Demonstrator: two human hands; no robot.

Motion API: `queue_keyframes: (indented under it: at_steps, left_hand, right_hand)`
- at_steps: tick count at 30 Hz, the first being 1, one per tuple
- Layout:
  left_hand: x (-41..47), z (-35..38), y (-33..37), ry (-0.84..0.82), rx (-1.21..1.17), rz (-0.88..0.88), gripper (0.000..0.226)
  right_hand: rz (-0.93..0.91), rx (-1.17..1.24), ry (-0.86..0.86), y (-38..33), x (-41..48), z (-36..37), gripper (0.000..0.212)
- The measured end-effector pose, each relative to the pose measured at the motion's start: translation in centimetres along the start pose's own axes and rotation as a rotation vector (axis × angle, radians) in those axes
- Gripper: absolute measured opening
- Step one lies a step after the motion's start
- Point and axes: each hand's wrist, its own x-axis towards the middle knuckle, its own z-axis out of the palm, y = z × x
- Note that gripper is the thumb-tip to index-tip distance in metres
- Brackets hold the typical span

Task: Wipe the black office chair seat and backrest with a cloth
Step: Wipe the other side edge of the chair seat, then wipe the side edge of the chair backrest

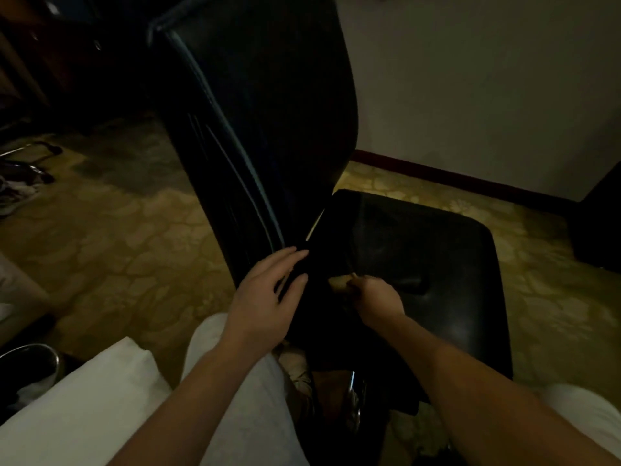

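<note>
Left hand [265, 290] lies flat, fingers straight, against the lower backrest [255, 129]. Right hand [376, 297] curls round a small pale wad, probably the cloth [339, 284], at the rear of the seat [420, 250]. Soft and light, it is best gripped bunched in the palm; the upholstery looks slick.

My left hand [265, 290] lies flat, fingers straight and slightly spread. Just to its right, my right hand [378, 299] is curled, pinching a cloth [338, 284]. Both forearms reach forward, bare.
</note>
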Motion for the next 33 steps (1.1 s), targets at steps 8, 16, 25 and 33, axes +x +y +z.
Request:
queue_keyframes:
  at_steps: [8, 16, 25, 33]
  left_hand:
    - [2.7, -6.6, 4.1, 0.575, 0.056, 0.233, 0.02]
    - [4.6, -7.4, 5.3, 0.427, -0.288, -0.174, 0.058]
    - [3.8, -7.7, 5.5, 0.481, -0.332, -0.15, 0.031]
    - [5.6, -10.9, 7.7, 0.493, -0.358, 0.053, 0.031]
  right_hand:
    - [-0.226, 0.469, 0.412, -8.0, -3.2, -7.0, 0.02]
    - [-0.352, 0.648, 0.43, -15.3, -5.8, -11.9, 0.03]
    - [-0.413, 0.681, 0.518, -17.6, -6.2, -14.4, 0.03]
    - [-0.522, 0.619, 0.59, -20.6, -5.4, -17.0, 0.033]
